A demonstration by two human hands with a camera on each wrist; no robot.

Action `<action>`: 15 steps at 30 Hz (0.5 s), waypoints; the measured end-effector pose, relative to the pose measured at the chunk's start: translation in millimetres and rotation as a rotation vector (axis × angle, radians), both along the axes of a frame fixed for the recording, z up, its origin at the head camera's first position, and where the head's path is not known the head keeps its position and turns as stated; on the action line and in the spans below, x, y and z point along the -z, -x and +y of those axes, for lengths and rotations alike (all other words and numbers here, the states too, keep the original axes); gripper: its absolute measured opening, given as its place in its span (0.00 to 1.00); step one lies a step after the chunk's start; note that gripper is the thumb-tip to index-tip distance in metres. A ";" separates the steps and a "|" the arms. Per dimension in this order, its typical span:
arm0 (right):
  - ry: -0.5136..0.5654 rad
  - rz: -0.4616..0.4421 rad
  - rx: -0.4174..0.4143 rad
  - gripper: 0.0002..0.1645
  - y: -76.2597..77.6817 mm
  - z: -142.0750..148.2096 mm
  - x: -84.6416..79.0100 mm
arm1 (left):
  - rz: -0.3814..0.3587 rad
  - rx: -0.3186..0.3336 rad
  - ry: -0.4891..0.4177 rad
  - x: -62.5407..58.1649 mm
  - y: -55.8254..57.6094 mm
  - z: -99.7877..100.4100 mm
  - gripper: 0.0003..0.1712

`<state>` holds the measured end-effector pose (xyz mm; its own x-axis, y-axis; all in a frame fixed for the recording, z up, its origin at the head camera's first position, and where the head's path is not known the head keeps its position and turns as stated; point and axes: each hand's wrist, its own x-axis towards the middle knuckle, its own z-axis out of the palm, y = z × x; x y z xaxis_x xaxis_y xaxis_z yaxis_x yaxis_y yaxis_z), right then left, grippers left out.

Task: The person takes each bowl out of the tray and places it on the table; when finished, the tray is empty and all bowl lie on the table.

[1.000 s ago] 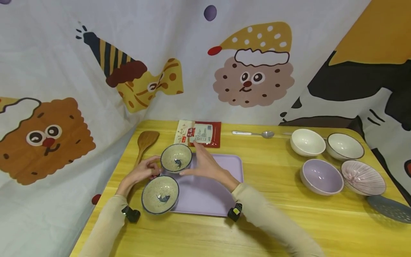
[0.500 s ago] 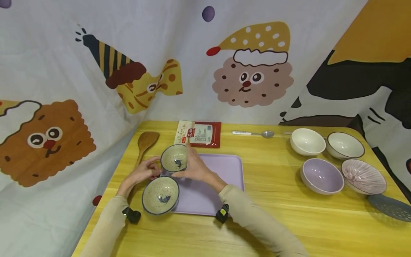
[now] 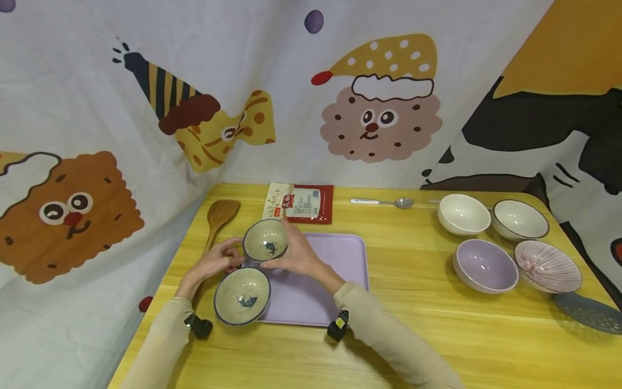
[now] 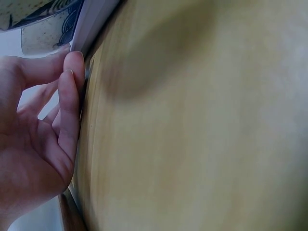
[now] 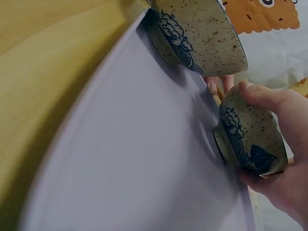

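Note:
Two speckled bowls with blue rims and a blue fish inside stand at the left side of a lilac tray [image 3: 320, 292]. My right hand [image 3: 298, 251] grips the far bowl [image 3: 264, 240] from its right, thumb and fingers spread around its wall. In the right wrist view this bowl [image 5: 252, 132] shows its blue-patterned outside. My left hand [image 3: 216, 259] is beside the bowls with bent fingers. The left wrist view shows its thumb and fingertips [image 4: 73, 61] pinching the tray's edge [image 4: 94, 21]. The near bowl [image 3: 243, 296] stands untouched, close below the left hand.
A wooden spatula [image 3: 221, 213] lies left of the tray. Behind are a red and white food packet [image 3: 306, 202] and a metal spoon [image 3: 384, 202]. At right stand white bowls [image 3: 464, 215], a purple bowl [image 3: 486, 266], a striped bowl [image 3: 548, 266] and a grey slotted utensil [image 3: 590, 313].
My right hand has moved left and closed in around the far bowl. The left hand and the near bowl have stayed almost in place.

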<state>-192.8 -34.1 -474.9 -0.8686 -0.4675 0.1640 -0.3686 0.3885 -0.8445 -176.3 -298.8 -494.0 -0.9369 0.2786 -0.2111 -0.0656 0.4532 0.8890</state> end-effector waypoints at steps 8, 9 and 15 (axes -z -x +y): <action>-0.005 -0.045 0.096 0.75 -1.5 11.6 -4.4 | -0.001 -0.008 0.038 -1.6 -0.1 1.3 0.38; 0.001 -0.046 0.106 0.75 -1.5 13.7 -5.6 | 0.000 -0.005 0.038 -1.4 0.1 1.2 0.38; 0.041 -0.031 0.172 0.75 3.0 28.7 -13.2 | 0.009 0.002 0.055 1.5 1.4 1.0 0.37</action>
<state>-195.8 -5.4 -461.7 -0.9402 -0.3048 0.1519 -0.2732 0.4089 -0.8707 -177.8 -297.7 -495.5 -0.9383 0.2684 -0.2181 -0.0570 0.5018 0.8631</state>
